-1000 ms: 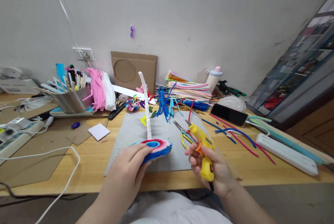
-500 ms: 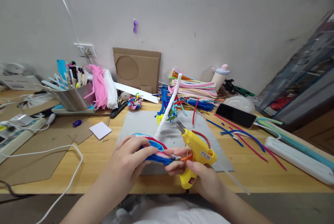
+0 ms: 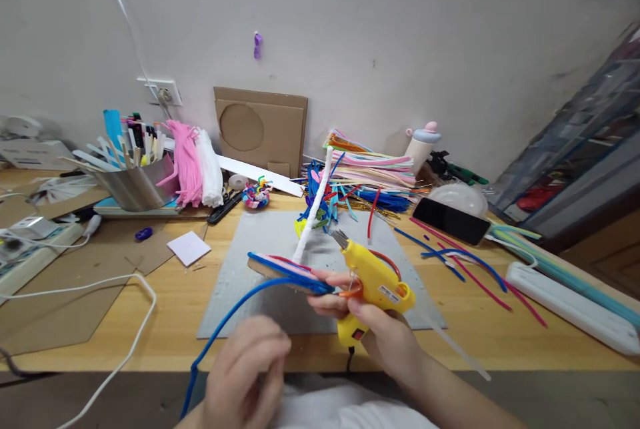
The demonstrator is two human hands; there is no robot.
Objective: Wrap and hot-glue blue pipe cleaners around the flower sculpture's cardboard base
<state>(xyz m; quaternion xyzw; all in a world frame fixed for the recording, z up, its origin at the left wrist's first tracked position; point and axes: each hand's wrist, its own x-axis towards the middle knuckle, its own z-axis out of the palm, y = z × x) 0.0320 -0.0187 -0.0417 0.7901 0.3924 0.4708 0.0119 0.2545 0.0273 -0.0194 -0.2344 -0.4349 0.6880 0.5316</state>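
The right hand (image 3: 387, 332) clasps a yellow plastic glue gun (image 3: 373, 282) and a fuzzy disc (image 3: 287, 271) above the grey mat (image 3: 260, 235); the blurred left hand (image 3: 247, 369) half-curls near a blue pipe cleaner (image 3: 220, 327), its hold unclear.

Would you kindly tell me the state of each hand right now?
Left hand: loosely curled, blurred; cannot tell whether it holds anything.
Right hand: closed, holding the glue gun and the disc by its edge.
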